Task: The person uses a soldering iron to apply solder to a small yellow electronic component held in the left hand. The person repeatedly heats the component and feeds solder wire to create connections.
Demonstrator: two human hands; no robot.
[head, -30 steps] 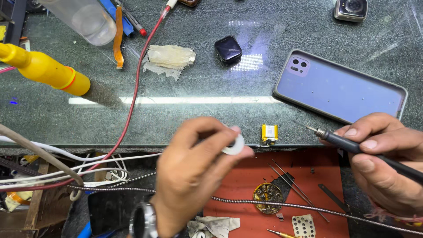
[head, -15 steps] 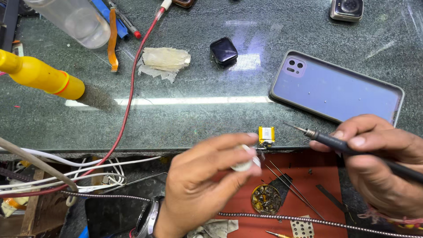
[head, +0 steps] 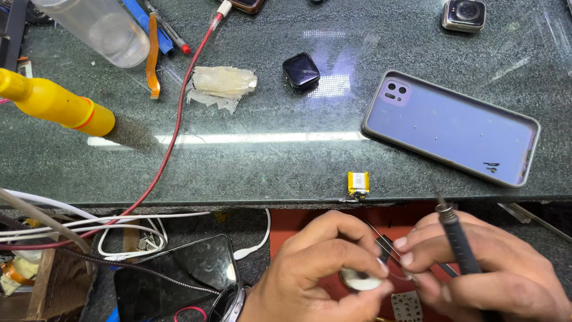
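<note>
Two hands meet at the near edge of the table (head: 250, 161). The left hand (head: 322, 268) pinches a small white round part (head: 361, 280), steadying it for the right hand (head: 482, 274), which grips a dark pointed tool (head: 456, 238) upright. Half a second ago the right hand sat farther right with the tool lying nearly flat. A small yellow battery (head: 358, 182) remains on the table edge.
</note>
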